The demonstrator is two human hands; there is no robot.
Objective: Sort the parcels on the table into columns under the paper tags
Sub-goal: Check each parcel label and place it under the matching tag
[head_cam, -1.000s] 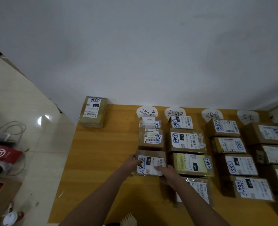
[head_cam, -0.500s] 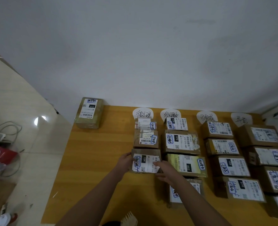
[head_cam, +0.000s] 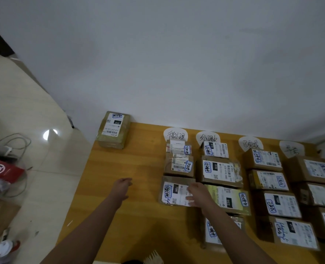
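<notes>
Several brown parcels lie in four columns under white paper tags [head_cam: 175, 134] on the wooden table [head_cam: 131, 168]. The third parcel [head_cam: 172, 191] of the left column carries a white label marked 15H. My right hand [head_cam: 197, 191] rests on that parcel's right side, fingers loosely bent over the label. My left hand [head_cam: 122, 184] hovers over bare table to the left of the columns, fingers relaxed, holding nothing. One parcel [head_cam: 113, 129] marked 010 sits alone at the table's far left corner, against the wall.
A white wall runs along the table's far edge. Left of the table is tiled floor with cables [head_cam: 14, 145], a red box [head_cam: 3, 169] and a bottle [head_cam: 4, 249]. The right columns reach to the frame's right edge.
My left hand has let go of the 15H parcel and moved left, away from the columns. My right hand stays on the parcel, which now lies in line under the left column.
</notes>
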